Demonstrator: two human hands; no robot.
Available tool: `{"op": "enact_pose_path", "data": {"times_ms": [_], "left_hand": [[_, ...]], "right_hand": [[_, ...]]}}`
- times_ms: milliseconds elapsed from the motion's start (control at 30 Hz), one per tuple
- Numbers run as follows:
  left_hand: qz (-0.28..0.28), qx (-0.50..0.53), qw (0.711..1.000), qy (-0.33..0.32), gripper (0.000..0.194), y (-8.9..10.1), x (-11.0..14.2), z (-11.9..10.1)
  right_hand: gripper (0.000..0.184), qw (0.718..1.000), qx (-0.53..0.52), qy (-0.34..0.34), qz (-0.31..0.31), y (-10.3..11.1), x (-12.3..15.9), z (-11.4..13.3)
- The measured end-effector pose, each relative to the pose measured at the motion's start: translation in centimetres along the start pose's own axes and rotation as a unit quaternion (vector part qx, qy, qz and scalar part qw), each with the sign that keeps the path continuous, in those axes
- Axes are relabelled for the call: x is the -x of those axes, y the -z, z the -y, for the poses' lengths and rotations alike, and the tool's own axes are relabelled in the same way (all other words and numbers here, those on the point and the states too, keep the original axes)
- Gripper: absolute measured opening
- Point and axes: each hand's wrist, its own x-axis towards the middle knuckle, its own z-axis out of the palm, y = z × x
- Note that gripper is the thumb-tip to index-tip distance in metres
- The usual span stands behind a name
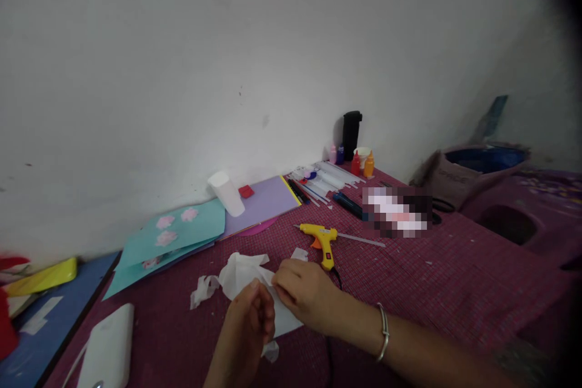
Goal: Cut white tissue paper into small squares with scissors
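My left hand [251,321] is curled closed at the front of the table; whatever its fingers grip is hidden or too small to name. Close beside it, my right hand [309,294] has its fingertips pinched at the edge of thin white tissue paper [240,270]. The crumpled paper spreads on the cloth behind and between both hands. Torn white scraps [204,291] lie to the left. Just beyond my right hand rests a yellow glue gun [324,239] with a clear glue stick [364,240] sticking out of its back.
Turquoise sheets [130,251] with pink paper flowers [166,237] lie left, near a white roll [227,194] and a purple sheet [268,203]. A white device [108,345] sits front left. Glue sticks [330,179], paint bottles [368,165] and a black object [351,133] stand along the wall.
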Motion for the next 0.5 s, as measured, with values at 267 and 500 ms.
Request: {"op": "enact_pose_path", "data": {"times_ms": [267, 500], "left_hand": [[-0.031, 0.015, 0.999, -0.002, 0.040, -0.2, -1.1, 0.1], [-0.036, 0.054, 0.998, -0.020, 0.033, 0.3, -1.4, 1.1]], "right_hand": [[0.015, 0.998, 0.030, 0.006, 0.055, -0.1, -0.1, -0.6], [0.011, 0.996, -0.048, -0.041, 0.067, -0.1, 0.2, -0.3]]}}
